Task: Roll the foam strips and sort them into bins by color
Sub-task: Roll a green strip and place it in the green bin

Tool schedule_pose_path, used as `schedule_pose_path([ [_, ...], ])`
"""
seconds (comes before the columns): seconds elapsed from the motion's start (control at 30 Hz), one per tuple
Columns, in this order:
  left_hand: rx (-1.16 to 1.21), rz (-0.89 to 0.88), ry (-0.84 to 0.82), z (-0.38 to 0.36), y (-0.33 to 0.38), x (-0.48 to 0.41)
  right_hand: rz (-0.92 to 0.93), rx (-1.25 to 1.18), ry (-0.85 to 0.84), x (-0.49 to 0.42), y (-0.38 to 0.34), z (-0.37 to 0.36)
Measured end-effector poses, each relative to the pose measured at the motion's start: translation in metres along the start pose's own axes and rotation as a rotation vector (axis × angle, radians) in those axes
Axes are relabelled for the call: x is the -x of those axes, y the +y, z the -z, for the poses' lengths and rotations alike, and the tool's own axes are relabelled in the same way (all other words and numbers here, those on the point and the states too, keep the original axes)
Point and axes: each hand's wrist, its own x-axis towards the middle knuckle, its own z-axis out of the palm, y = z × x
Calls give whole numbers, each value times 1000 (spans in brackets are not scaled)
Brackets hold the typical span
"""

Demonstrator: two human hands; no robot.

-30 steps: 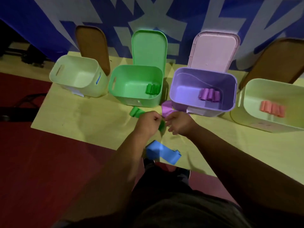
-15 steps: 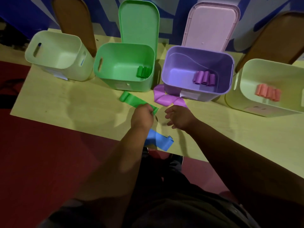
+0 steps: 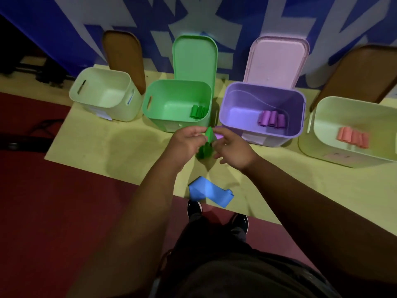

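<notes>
- The green foam strip (image 3: pixel 206 146) is held up over the table (image 3: pixel 103 151), just in front of the gap between the green bin (image 3: pixel 171 123) and the purple bin (image 3: pixel 253 134); its top end points up between the two hands and the rest hangs down in a loose fold
- The left hand (image 3: pixel 186 143) has its fingers curled in and pinches the strip near the top from the left
- The right hand (image 3: pixel 233 149) pinches the same top end with thumb and forefinger, while its other fingers hang loosely spread below
- A bit of purple strip (image 3: pixel 219 136) shows on the table just behind the right hand's fingers, against the front of the purple bin
- A blue strip (image 3: pixel 209 191) lies flat near the table's front edge, one end curled up
- Green rolls (image 3: pixel 197 111) lie in the right corner of the green bin, and purple rolls (image 3: pixel 271 119) lie side by side in the purple bin
- The pale bin on the far right (image 3: pixel 309 147) holds orange rolls (image 3: pixel 352 137); another pale bin (image 3: pixel 129 112) stands at the far left
- The green lid (image 3: pixel 194 57) and the pink lid (image 3: pixel 277 59) stand upright behind their bins
- Black shoes (image 3: pixel 194 208) show below the table edge on a red floor (image 3: pixel 64 211)
</notes>
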Motion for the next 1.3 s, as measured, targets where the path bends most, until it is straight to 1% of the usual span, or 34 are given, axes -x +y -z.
schedule_pose_path([
  [0.2,-12,-94,-13,20,63,16,268,202,231,13,-53,11],
  [0.3,-58,-149,-43,26,92,24,412,284,296,18,-82,25],
  [0.37,-126,-217,-52,31,109,28,478,311,322,23,-103,37],
  [0.43,-194,-299,-65,35,128,32,480,251,278,36,-128,52],
  [0.5,-189,-373,-111,38,151,38,489,161,184,53,-156,68],
  [0.57,-132,-445,-178,39,175,43,509,56,117,69,-182,83],
  [0.7,129,-510,-348,36,220,55,563,-228,60,94,-225,108],
  [0.77,107,-559,-378,34,237,61,594,-288,54,108,-241,118],
  [0.87,-54,-606,-404,38,260,70,619,-263,54,125,-255,137],
  [0.97,-339,-604,-396,43,287,85,598,-137,41,133,-260,157],
  [1.03,-623,-604,-339,45,305,90,517,36,29,139,-262,171],
  [1.1,-941,-594,-239,44,319,88,415,321,24,146,-263,185],
  [1.13,-1056,-564,-197,44,323,86,369,461,22,149,-264,191],
  [1.17,-1132,-528,-170,43,325,83,336,552,23,152,-265,194],
  [1.2,-1177,-496,-159,44,327,79,319,583,24,155,-266,196],
  [1.3,-1207,-437,-188,41,325,72,321,507,28,154,-265,194],
])
